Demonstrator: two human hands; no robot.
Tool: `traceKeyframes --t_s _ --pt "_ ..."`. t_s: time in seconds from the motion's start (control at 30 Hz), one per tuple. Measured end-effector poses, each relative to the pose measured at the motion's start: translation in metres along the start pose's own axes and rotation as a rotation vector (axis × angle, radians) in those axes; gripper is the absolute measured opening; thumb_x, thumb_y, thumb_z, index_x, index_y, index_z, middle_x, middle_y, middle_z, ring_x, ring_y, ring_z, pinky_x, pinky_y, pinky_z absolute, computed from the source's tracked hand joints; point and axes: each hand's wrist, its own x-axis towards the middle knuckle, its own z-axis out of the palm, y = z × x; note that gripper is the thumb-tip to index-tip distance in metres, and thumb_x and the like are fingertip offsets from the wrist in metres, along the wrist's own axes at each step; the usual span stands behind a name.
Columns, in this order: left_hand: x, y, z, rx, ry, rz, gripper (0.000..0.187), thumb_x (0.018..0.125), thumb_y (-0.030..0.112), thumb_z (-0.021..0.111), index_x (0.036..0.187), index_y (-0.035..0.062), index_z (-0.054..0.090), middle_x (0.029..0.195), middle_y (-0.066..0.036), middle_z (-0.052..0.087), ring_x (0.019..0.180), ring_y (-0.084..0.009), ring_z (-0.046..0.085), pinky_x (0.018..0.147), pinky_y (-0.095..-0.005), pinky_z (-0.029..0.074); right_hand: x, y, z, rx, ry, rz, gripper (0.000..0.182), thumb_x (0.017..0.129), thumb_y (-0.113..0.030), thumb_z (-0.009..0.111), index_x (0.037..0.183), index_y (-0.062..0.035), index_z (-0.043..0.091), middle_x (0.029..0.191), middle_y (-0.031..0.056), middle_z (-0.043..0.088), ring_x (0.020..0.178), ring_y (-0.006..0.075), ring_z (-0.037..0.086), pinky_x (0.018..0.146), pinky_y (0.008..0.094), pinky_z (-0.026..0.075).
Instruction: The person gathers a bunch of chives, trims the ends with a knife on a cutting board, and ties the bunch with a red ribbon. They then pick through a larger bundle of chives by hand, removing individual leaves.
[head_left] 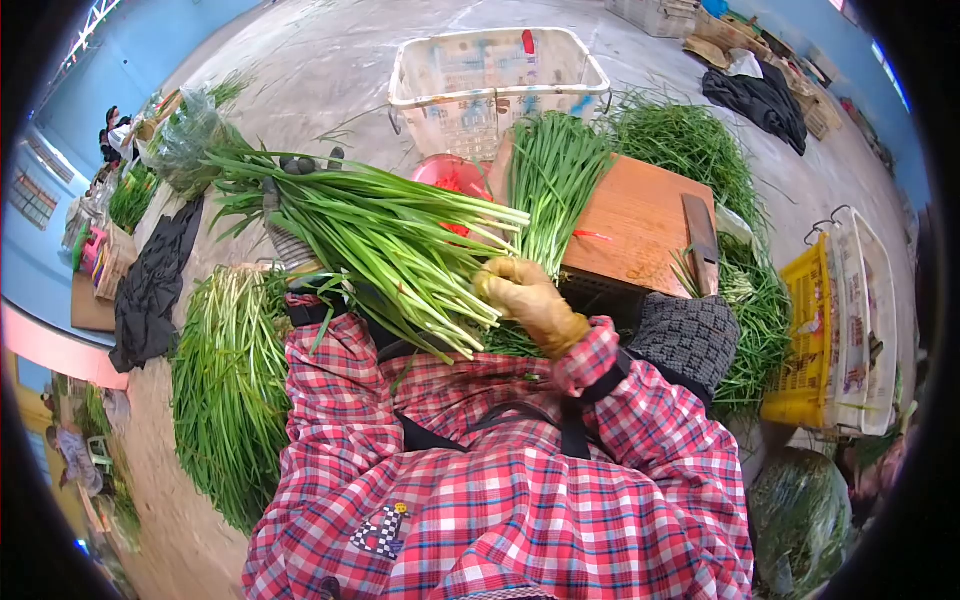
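A large bunch of garlic chives [380, 215] lies slantwise in front of me, its pale cut ends toward the right. My left hand [287, 235], in a grey glove with dark fingertips, is wrapped round the bunch from beneath; leaves cover much of it. At the pale stem ends my right hand [532, 303], in a yellowish glove, is closed with its fingertips pinching at the stems. Another neat bundle of chives [556, 185] rests just beyond it, on the left side of a brown wooden board [640, 225]. A flat-bladed knife [700, 240] lies along the board's right edge.
A white plastic crate [500, 97] stands ahead, with a red bowl [450, 180] holding red strips before it. Chive heaps lie left [230, 390] and right [685, 150]. Yellow and white crates [805, 325] stand at the right. Black cloth [155, 285] lies on the left floor.
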Motion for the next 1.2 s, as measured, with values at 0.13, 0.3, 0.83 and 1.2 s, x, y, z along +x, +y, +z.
traceKeyframes --t_s 0.13,0.3,0.83,1.2 --pt "-0.007 0.006 -0.005 -0.005 0.008 0.019 0.04 0.096 0.034 0.041 0.109 0.0014 0.06 0.106 -0.012 0.065 0.093 -0.0268 0.061 0.099 -0.0432 0.038 -0.029 -0.011 -0.036 0.014 -0.129 -0.057 0.024 0.088 -0.027 0.058 0.087 -0.0033 0.06 0.075 0.0021 0.06 0.055 0.004 0.042 0.047 0.0184 0.031" --pt "-0.007 0.007 -0.004 -0.009 0.012 0.023 0.04 0.096 0.034 0.042 0.109 0.0014 0.06 0.105 -0.012 0.066 0.093 -0.0267 0.061 0.1 -0.0437 0.038 -0.034 -0.006 -0.037 -0.112 0.136 -0.206 0.012 0.088 -0.013 0.06 0.092 -0.0018 0.058 0.078 0.0 0.058 0.064 0.0053 0.048 0.058 0.0191 0.04" --pt "-0.011 0.006 0.003 -0.014 0.021 0.017 0.039 0.095 0.034 0.044 0.109 0.0016 0.061 0.104 -0.012 0.066 0.093 -0.0263 0.062 0.102 -0.0455 0.036 0.007 0.011 -0.014 -0.057 0.173 -0.238 0.015 0.085 -0.011 0.063 0.092 0.0014 0.067 0.078 0.0001 0.063 0.074 0.0087 0.056 0.069 0.023 0.046" --pt "-0.009 0.031 -0.005 -0.047 -0.002 0.093 0.039 0.094 0.034 0.045 0.109 0.0017 0.061 0.103 -0.012 0.067 0.092 -0.026 0.062 0.104 -0.0467 0.035 -0.064 0.042 -0.145 -1.472 0.057 0.328 0.054 0.078 -0.032 0.062 0.127 -0.0127 0.052 0.115 0.0163 0.059 0.103 0.0347 0.058 0.089 0.0405 0.047"
